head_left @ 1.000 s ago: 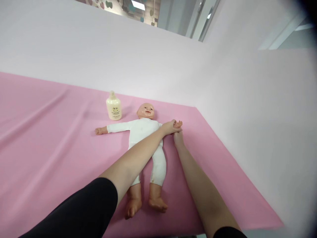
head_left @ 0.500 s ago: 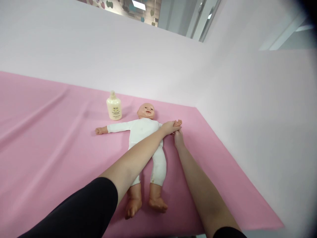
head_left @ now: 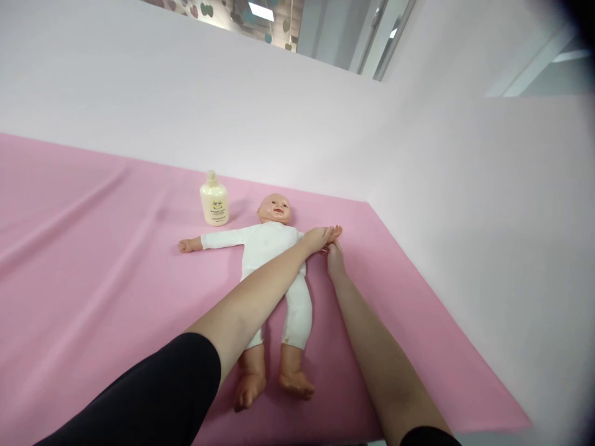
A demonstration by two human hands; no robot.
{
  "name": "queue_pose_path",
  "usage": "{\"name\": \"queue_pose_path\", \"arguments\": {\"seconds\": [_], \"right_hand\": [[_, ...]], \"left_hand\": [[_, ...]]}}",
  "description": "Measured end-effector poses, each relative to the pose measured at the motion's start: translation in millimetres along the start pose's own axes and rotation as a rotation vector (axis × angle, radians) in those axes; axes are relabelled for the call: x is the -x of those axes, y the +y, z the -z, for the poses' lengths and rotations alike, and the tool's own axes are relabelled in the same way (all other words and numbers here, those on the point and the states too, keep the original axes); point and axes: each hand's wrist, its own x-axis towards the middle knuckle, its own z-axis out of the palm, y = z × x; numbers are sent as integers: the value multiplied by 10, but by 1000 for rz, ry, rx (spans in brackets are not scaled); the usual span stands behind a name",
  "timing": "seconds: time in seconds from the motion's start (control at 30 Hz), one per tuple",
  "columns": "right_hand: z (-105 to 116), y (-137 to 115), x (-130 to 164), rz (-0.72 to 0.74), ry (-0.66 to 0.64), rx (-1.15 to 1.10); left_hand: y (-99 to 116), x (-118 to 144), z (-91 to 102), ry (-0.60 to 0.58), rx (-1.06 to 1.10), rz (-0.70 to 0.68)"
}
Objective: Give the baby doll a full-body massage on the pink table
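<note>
A baby doll (head_left: pixel 269 244) in a white suit lies on its back, its head towards the wall and its bare feet towards me. My left forearm crosses its body, and my left hand (head_left: pixel 317 240) is closed round the doll's arm on the right side, close to the wrist. Just below, my right hand (head_left: pixel 335 259) is closed at the same small doll hand (head_left: pixel 336 233), whose fingers stick out past mine. Most of my own fingers are hidden. The doll's other arm (head_left: pixel 218 238) stretches out to the left.
A pale yellow pump bottle (head_left: pixel 214 201) stands upright left of the doll's head. Pink cloth (head_left: pixel 116 266) with some creases covers the table. White walls (head_left: pixel 279 124) rise behind it and on the right, with a window (head_left: pixel 325 31) at the top.
My left hand has shifted very slightly along the doll's wrist, and the doll's hand is tilted a little differently. The doll's body and the bottle have stayed put.
</note>
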Motion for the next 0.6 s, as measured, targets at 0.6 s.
{"name": "queue_pose_path", "arguments": {"seconds": [0.6], "right_hand": [[95,185,-121,-59,-22,-289]], "left_hand": [[-24,-60,-28,1,-60,-51]]}}
